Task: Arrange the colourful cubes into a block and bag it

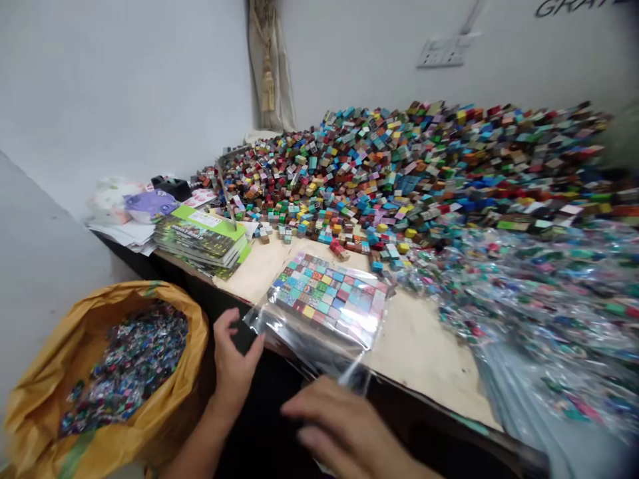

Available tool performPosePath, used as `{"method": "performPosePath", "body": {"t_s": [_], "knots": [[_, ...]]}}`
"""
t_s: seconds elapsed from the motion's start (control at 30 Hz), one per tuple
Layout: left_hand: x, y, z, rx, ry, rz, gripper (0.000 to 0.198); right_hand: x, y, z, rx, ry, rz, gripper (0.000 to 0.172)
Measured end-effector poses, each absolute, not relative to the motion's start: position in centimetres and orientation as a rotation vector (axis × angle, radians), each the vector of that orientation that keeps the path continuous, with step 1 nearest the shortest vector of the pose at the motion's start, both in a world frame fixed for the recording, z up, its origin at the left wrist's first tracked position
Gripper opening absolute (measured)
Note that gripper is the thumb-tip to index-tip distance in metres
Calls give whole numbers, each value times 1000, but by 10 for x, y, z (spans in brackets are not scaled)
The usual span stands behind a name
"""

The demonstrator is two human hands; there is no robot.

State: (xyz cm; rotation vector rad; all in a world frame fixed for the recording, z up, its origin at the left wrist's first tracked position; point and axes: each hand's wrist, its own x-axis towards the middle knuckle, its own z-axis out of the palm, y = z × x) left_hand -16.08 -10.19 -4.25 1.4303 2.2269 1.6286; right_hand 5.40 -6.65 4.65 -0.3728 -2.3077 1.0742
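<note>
Two hands, left (234,356) and right (339,426), are hovering at one clear plastic bag (312,336) of colored blocks (327,296), which is lying on a plywood board (424,349) by the table's edge. Left's curling at the bag's corner, right's blurry and loosely spread, can't tell if either's pinching. One yellow sack (30,406) is bulging with packets nearby, one stack of green booklets (200,239) is sitting farther off, a massive block heap (399,166) is piling up, and wall lettering (574,8) is reading "GRA".
</note>
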Motion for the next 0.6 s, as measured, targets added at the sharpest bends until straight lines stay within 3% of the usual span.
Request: {"method": "performPosePath", "body": {"t_s": [0.13,0.23,0.43,0.6], "knots": [[-170,-74,-28,1449,1975,1433,23,35,-91,-6,-518,-2442,580,40],[-154,-77,-21,1539,1909,1425,22,37,-75,-35,-748,-2404,250,48],[-132,-106,-30,1576,1986,1407,15,8,-45,-41,-689,-2385,282,46],[-139,-99,-46,1470,2083,1099,17,-22,-33,-46,-703,-2420,352,42]]}}
